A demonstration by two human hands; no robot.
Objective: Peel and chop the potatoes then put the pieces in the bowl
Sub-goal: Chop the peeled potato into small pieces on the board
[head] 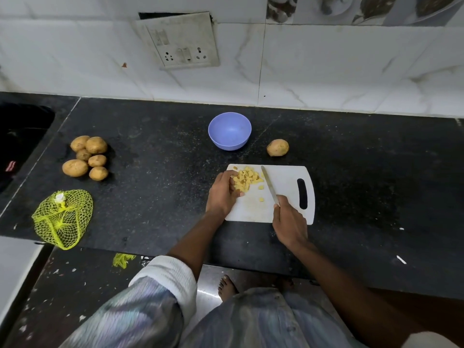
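Note:
A white cutting board point(283, 182) lies on the black counter with a heap of yellow potato cubes point(247, 178) at its far left corner. My left hand point(222, 194) cups the heap from the left, fingers curled against the pieces. My right hand point(288, 219) grips the handle of a knife point(270, 185); the blade lies slanted just right of the heap. Two loose cubes point(261, 199) sit near the blade. A blue bowl point(229, 130) stands beyond the board with nothing in it. One unpeeled potato point(277, 147) lies to the bowl's right.
Several unpeeled potatoes point(86, 158) are piled at the left of the counter point(155, 187). A yellow net bag point(62, 218) lies near the front left edge. A dark sink point(22, 136) is at far left. A tiled wall with a socket plate point(179, 41) backs the counter.

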